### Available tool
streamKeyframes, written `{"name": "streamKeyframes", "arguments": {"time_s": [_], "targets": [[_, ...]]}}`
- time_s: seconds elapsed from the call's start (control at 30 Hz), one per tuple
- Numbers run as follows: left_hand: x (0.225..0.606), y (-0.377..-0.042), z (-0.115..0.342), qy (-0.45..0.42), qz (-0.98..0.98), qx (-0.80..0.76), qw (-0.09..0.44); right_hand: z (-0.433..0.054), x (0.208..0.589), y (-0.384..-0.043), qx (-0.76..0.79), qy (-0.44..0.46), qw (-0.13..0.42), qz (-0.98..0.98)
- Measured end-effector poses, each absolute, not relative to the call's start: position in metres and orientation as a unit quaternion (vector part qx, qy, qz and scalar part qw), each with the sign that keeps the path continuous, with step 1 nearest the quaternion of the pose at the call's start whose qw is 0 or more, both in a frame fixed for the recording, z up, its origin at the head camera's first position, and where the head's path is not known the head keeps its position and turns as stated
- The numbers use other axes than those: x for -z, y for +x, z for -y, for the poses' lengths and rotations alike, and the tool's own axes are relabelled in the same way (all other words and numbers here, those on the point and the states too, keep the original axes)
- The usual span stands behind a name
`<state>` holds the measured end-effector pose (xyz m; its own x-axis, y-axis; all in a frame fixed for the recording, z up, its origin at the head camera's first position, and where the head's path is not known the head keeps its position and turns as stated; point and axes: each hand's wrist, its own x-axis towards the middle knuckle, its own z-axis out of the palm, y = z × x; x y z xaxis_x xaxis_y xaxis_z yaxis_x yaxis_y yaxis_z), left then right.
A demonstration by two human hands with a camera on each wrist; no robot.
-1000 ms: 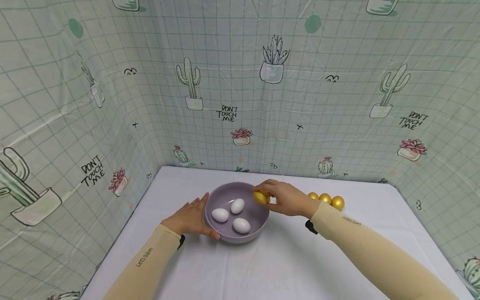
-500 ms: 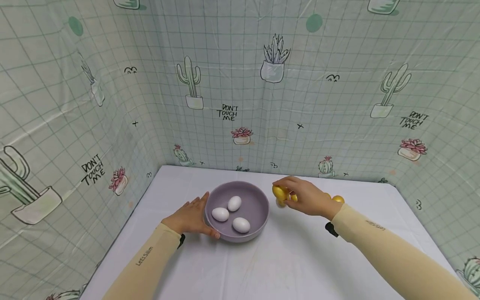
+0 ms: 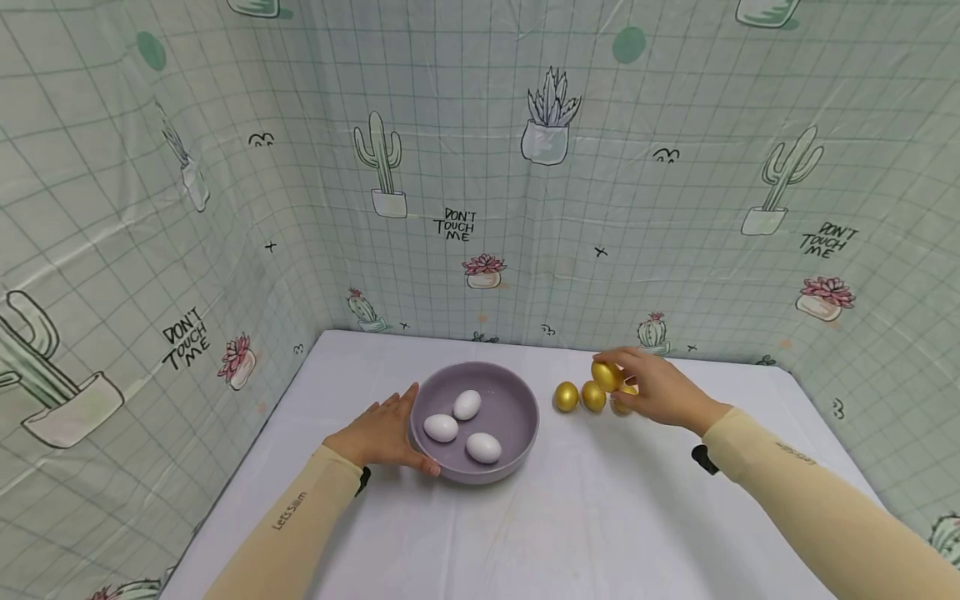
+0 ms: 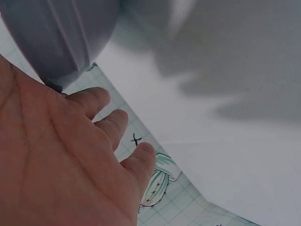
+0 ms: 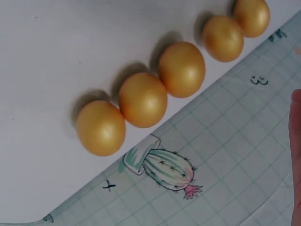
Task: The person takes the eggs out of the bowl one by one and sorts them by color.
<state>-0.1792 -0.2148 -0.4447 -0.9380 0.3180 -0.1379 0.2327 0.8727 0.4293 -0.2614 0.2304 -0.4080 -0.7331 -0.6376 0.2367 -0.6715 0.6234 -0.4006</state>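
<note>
Over toward the right side of the table [image 3: 487, 542], spread with white cloth, the person's right hand [image 3: 663, 396] holds a smooth golden egg [image 3: 606, 375] above a row of matching golden eggs [image 3: 566, 397]. A second ago that hand was at the bowl's right rim with a golden egg in its grasp, and half a second ago it was just outside; now it is well clear. Its fingers and thumb are curled in a pinch around the egg.

The left hand [image 3: 382, 437] has not budged: fingers extended, thumb along the near side, it rests against the left wall of the round, smooth mauve bowl [image 3: 487, 477], gripping nothing. Inside lie three glossy white eggs [image 3: 483, 448], apart from one another; the rear one sits slightly farther left than a second ago.

The held egg is a plain oval with a satin, metallic sheen, a bright highlight and darker amber shading. From the head, the right hand hides part of the row; the right-wrist view shows five golden eggs lined up on the cloth by the table's far edge, each with a soft shadow, some nearly touching.
</note>
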Motion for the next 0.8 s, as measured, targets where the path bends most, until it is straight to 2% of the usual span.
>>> {"name": "streamKeyframes", "arguments": {"time_s": [0.37,0.8], "targets": [[0.445,-0.179,0.216,0.144,-0.960,-0.216,0.102,-0.267,0.419,-0.270,-0.213,0.321,0.041,0.922],[0.445,-0.179,0.216,0.141,-0.961,-0.216,0.105,-0.305,0.432,-0.276,-0.191,0.234,0.012,0.953]]}}
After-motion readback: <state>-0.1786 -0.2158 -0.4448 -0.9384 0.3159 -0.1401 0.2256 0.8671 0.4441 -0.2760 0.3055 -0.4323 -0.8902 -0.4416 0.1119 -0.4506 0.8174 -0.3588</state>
